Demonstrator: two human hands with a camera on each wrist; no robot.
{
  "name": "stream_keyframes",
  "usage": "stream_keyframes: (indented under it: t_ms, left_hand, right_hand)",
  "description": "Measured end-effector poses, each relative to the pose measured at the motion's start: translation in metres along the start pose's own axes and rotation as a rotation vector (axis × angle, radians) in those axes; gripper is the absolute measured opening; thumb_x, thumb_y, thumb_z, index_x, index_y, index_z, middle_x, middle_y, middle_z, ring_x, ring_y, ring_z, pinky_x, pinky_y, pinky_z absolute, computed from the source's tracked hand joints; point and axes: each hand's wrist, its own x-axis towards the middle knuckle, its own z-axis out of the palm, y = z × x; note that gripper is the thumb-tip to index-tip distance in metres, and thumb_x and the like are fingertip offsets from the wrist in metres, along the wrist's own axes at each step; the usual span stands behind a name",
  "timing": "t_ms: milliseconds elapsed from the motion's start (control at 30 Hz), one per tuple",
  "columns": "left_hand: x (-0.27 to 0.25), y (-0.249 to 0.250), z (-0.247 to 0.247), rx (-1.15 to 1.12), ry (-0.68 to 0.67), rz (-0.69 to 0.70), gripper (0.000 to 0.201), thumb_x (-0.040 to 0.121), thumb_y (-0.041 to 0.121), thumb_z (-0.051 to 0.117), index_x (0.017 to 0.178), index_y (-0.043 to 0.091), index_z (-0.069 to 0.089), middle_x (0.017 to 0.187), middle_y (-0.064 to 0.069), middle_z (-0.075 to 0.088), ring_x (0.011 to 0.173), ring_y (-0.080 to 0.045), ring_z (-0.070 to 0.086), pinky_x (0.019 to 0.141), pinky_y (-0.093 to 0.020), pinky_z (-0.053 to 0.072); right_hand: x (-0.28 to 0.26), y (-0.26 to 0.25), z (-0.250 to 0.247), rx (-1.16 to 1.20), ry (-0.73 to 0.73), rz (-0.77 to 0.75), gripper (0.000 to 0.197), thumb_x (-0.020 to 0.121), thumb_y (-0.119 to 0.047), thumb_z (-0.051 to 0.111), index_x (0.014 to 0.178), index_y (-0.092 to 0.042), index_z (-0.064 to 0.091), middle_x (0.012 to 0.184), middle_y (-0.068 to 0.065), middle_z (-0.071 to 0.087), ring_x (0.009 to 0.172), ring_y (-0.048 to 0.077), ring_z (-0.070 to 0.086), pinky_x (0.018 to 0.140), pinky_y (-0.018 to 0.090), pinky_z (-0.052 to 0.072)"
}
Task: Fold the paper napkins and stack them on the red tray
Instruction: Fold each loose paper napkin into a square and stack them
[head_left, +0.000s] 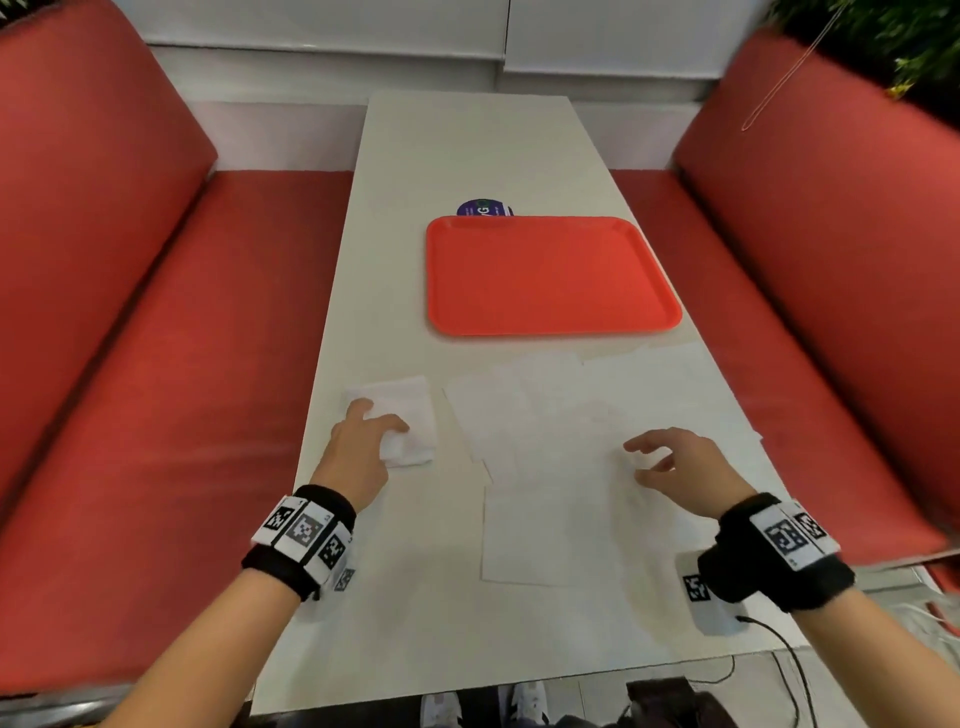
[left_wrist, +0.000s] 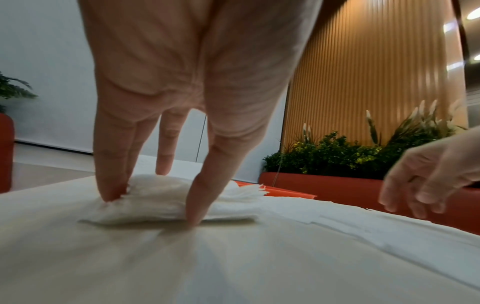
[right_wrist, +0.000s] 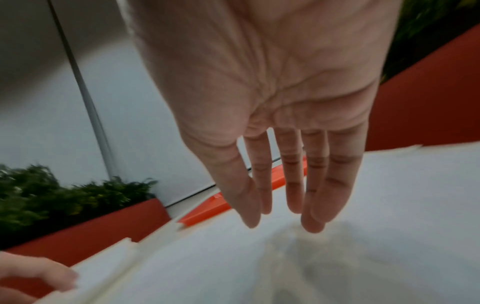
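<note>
A red tray (head_left: 550, 275) lies bare in the middle of the white table (head_left: 467, 145); its edge shows in the wrist views (left_wrist: 285, 192) (right_wrist: 207, 207). Nearer me, several unfolded white napkins (head_left: 545, 431) (right_wrist: 337, 257) lie flat and overlapping. At their left sits a thick folded napkin (head_left: 415, 415) (left_wrist: 233, 207). My left hand (head_left: 382, 415) (left_wrist: 153, 203) presses down on it with straight fingers and thumb. My right hand (head_left: 644, 460) (right_wrist: 285, 224) hovers just above the flat napkins, fingers extended and holding nothing.
Red padded benches (head_left: 156, 312) (head_left: 831, 260) flank the table on both sides. A round purple sticker (head_left: 484, 208) peeks out behind the tray. A small white device with a black cable (head_left: 717, 613) lies under my right wrist. Green plants (left_wrist: 337, 156) stand behind the right bench.
</note>
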Motion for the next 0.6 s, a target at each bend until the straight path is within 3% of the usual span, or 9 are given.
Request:
stream_keyframes:
  t_ms: [133, 233, 333, 467, 533, 600]
  left_hand:
    - [0.012, 0.005, -0.002, 0.014, -0.003, -0.019, 0.058, 0.078, -0.017, 0.050, 0.117, 0.024, 0.062, 0.147, -0.007, 0.028, 0.129, -0.034, 0.039, 0.101, -0.036, 0.039]
    - [0.002, 0.029, -0.002, 0.208, 0.064, -0.041, 0.059, 0.077, -0.010, 0.053, 0.122, 0.027, 0.057, 0.150, -0.008, 0.023, 0.141, -0.035, 0.018, 0.109, -0.049, 0.029]
    - [-0.012, 0.074, 0.011, 0.272, 0.174, 0.151, 0.049, 0.081, 0.001, 0.057, 0.123, 0.026, 0.058, 0.151, -0.006, 0.027, 0.146, -0.029, 0.012, 0.111, -0.047, 0.020]
    - [-0.020, 0.139, 0.060, 0.013, -0.060, 0.377, 0.032, 0.092, 0.007, 0.048, 0.119, 0.019, 0.061, 0.136, 0.002, 0.045, 0.128, -0.018, 0.040, 0.101, -0.032, 0.035]
    - [-0.016, 0.167, 0.086, -0.017, -0.174, 0.415, 0.033, 0.095, 0.011, 0.046, 0.127, 0.015, 0.055, 0.133, -0.001, 0.048, 0.123, -0.020, 0.045, 0.099, -0.032, 0.039]
    - [-0.010, 0.191, 0.106, 0.022, -0.234, 0.437, 0.039, 0.097, 0.017, 0.046, 0.136, 0.013, 0.046, 0.136, -0.005, 0.045, 0.123, -0.022, 0.043, 0.099, -0.035, 0.041]
  right_hand:
    - [-0.007, 0.034, -0.009, -0.044, 0.016, 0.081, 0.031, 0.084, -0.017, 0.070, 0.114, -0.023, 0.066, 0.113, 0.001, 0.060, 0.082, 0.013, 0.061, 0.077, 0.021, 0.041]
    - [-0.017, 0.047, -0.009, 0.034, 0.026, 0.120, 0.030, 0.082, -0.021, 0.074, 0.111, -0.023, 0.067, 0.108, -0.002, 0.061, 0.081, 0.012, 0.061, 0.077, 0.023, 0.041]
    - [-0.025, 0.056, -0.004, 0.083, 0.039, 0.148, 0.027, 0.082, -0.022, 0.075, 0.108, -0.024, 0.069, 0.106, -0.004, 0.061, 0.080, 0.009, 0.060, 0.076, 0.022, 0.040]
    - [-0.032, 0.066, 0.010, 0.096, 0.076, 0.133, 0.022, 0.081, -0.021, 0.075, 0.102, -0.021, 0.072, 0.111, -0.002, 0.058, 0.083, 0.009, 0.061, 0.071, 0.017, 0.040]
    - [-0.033, 0.070, 0.014, 0.092, 0.086, 0.105, 0.022, 0.080, -0.021, 0.075, 0.102, -0.020, 0.072, 0.112, -0.002, 0.058, 0.082, 0.008, 0.062, 0.067, 0.009, 0.039]
    - [-0.034, 0.073, 0.015, 0.099, 0.095, 0.088, 0.023, 0.080, -0.020, 0.075, 0.103, -0.018, 0.073, 0.112, -0.002, 0.058, 0.082, 0.009, 0.063, 0.067, 0.009, 0.039]
